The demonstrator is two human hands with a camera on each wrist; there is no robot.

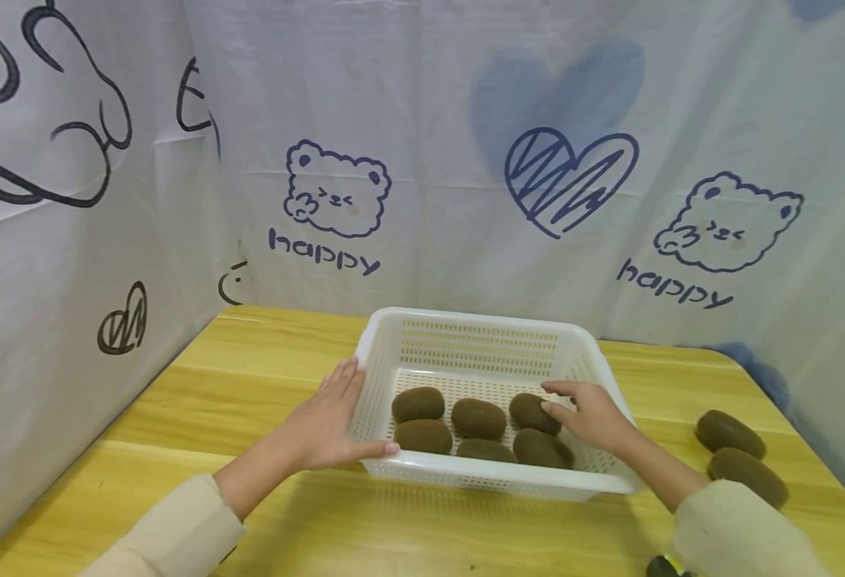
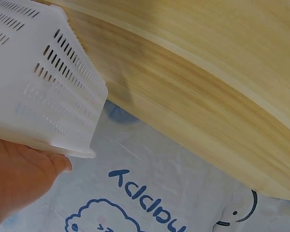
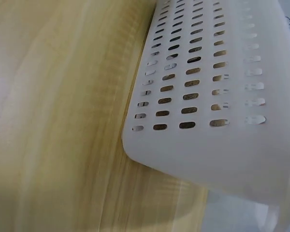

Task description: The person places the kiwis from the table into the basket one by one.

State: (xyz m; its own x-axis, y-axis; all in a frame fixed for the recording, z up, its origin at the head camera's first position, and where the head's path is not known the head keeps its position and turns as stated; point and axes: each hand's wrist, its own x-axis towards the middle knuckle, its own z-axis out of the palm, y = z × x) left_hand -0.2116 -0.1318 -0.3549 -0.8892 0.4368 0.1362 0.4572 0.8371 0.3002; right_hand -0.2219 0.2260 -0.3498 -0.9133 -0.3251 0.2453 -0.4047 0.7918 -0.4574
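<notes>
A white slotted plastic basket [image 1: 490,473] sits on the wooden table with several brown kiwis [image 1: 478,419] in rough rows inside. My left hand [image 1: 328,425] rests at its front left corner, thumb over the front rim and straight fingers along the left side. In the left wrist view, part of that hand [image 2: 24,176] touches the basket's rim. Inside the basket's right part, my right hand [image 1: 588,413] holds the back right kiwi [image 1: 530,412] between thumb and fingers. The right wrist view shows the basket's slotted wall [image 3: 203,145], with the right hand out of sight.
Two more kiwis [image 1: 729,433] lie on the table [image 1: 249,385] right of the basket. A small black and yellow-green object [image 1: 663,567] is partly cut off at the bottom edge. A white printed cloth [image 1: 429,264] hangs behind and along the sides.
</notes>
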